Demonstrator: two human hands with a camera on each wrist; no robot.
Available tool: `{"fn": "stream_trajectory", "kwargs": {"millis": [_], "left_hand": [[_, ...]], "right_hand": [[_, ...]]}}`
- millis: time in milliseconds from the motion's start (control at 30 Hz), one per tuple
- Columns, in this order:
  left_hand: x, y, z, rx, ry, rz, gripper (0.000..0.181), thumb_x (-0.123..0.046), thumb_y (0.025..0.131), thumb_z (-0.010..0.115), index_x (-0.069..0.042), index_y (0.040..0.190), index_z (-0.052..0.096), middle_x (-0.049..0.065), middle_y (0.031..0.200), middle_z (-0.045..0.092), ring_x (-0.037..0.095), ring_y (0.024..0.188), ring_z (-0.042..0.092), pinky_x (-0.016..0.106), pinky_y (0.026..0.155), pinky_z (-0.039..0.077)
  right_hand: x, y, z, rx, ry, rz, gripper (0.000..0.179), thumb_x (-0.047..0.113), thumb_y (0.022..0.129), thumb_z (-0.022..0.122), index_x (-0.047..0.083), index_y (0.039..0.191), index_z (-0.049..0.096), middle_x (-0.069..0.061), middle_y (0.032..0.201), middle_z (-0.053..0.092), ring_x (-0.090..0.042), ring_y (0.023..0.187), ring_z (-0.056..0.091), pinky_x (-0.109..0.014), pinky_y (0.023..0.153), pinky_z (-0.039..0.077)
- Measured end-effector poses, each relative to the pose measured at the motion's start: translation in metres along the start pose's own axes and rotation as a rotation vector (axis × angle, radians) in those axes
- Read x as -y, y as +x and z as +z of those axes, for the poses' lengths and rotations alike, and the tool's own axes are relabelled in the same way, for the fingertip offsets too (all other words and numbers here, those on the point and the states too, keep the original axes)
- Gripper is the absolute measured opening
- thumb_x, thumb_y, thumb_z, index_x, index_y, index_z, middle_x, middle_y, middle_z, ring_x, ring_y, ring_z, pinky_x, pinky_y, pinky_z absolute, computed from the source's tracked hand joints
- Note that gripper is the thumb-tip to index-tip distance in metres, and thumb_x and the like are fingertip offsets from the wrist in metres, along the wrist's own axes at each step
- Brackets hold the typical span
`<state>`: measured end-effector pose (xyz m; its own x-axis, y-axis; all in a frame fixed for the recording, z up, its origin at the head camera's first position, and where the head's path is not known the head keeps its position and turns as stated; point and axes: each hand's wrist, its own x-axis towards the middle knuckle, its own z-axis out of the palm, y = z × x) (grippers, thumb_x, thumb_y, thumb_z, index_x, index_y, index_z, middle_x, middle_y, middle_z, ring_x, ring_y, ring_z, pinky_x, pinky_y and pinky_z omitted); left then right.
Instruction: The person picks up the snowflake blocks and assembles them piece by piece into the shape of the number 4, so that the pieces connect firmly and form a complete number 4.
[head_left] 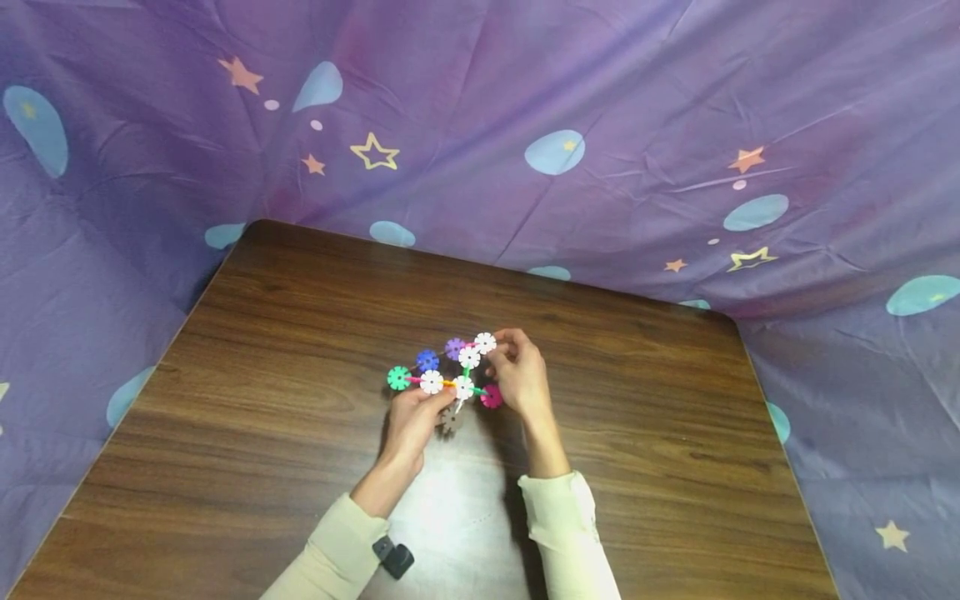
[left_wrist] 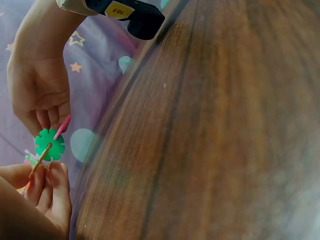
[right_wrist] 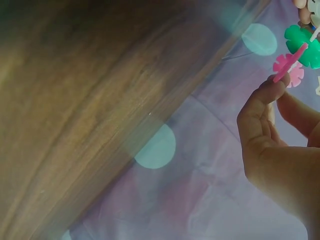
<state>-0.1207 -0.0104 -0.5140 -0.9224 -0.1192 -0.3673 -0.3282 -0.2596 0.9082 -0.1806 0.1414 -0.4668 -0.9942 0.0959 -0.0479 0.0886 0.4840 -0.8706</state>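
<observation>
A model of interlocking plastic snowflake discs (head_left: 431, 382), in green, white, blue, purple, pink and other colours, is held up between both hands over the table. My left hand (head_left: 408, 421) pinches its lower edge by the white discs, thumb on the near side. At the right end, my right hand (head_left: 522, 377) grips the model with curled fingertips close to the upper white disc (head_left: 485, 342). A magenta disc (head_left: 491, 396) sits just below those fingers. In the right wrist view, a pink disc (right_wrist: 284, 66) touches the fingertips. The left wrist view shows a green disc (left_wrist: 50, 145) between the hands.
The brown wooden table (head_left: 637, 433) lies beneath the hands. A purple cloth (head_left: 465, 100) with stars and blue ovals hangs behind and at the sides. A small dark camera (head_left: 393, 557) is strapped on the left wrist.
</observation>
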Motion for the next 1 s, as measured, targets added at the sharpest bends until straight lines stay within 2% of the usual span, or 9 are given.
{"fn": "stream_trajectory", "kwargs": {"millis": [333,700,800,1000], "left_hand": [[0.001,0.001,0.0,-0.013,0.018,-0.006,0.019,-0.014,0.089,0.075,0.003,0.082,0.071,-0.004,0.071,0.065,0.012,0.066,0.058,0.026,0.066,0.051],[-0.001,0.001,0.001,-0.029,0.119,0.002,0.025,-0.017,0.09,0.076,0.003,0.077,0.069,-0.005,0.066,0.053,0.014,0.073,0.048,0.028,0.069,0.043],[-0.002,0.001,0.002,-0.038,0.139,-0.001,0.025,-0.017,0.09,0.076,0.003,0.076,0.069,-0.005,0.068,0.056,0.015,0.075,0.049,0.028,0.071,0.044],[-0.002,0.004,0.003,-0.046,0.174,-0.008,0.022,-0.017,0.09,0.075,0.004,0.084,0.074,-0.002,0.071,0.059,0.015,0.075,0.051,0.028,0.069,0.044]], "right_hand": [[-0.004,0.004,0.002,0.009,-0.051,-0.004,0.024,0.003,0.096,0.064,0.003,0.121,0.063,-0.019,0.092,0.075,-0.032,0.073,0.071,-0.022,0.062,0.052],[-0.006,0.008,0.001,0.021,-0.072,-0.011,0.022,0.001,0.095,0.064,0.001,0.116,0.063,-0.017,0.087,0.074,-0.022,0.065,0.068,-0.022,0.06,0.052],[-0.007,0.009,0.001,0.027,-0.085,-0.009,0.022,0.001,0.094,0.064,0.0,0.116,0.063,-0.018,0.087,0.075,-0.019,0.064,0.067,-0.022,0.06,0.051],[-0.009,0.015,0.003,0.068,-0.119,0.022,0.023,0.002,0.096,0.062,-0.001,0.118,0.061,-0.018,0.088,0.075,-0.014,0.063,0.066,-0.021,0.059,0.05]]}}
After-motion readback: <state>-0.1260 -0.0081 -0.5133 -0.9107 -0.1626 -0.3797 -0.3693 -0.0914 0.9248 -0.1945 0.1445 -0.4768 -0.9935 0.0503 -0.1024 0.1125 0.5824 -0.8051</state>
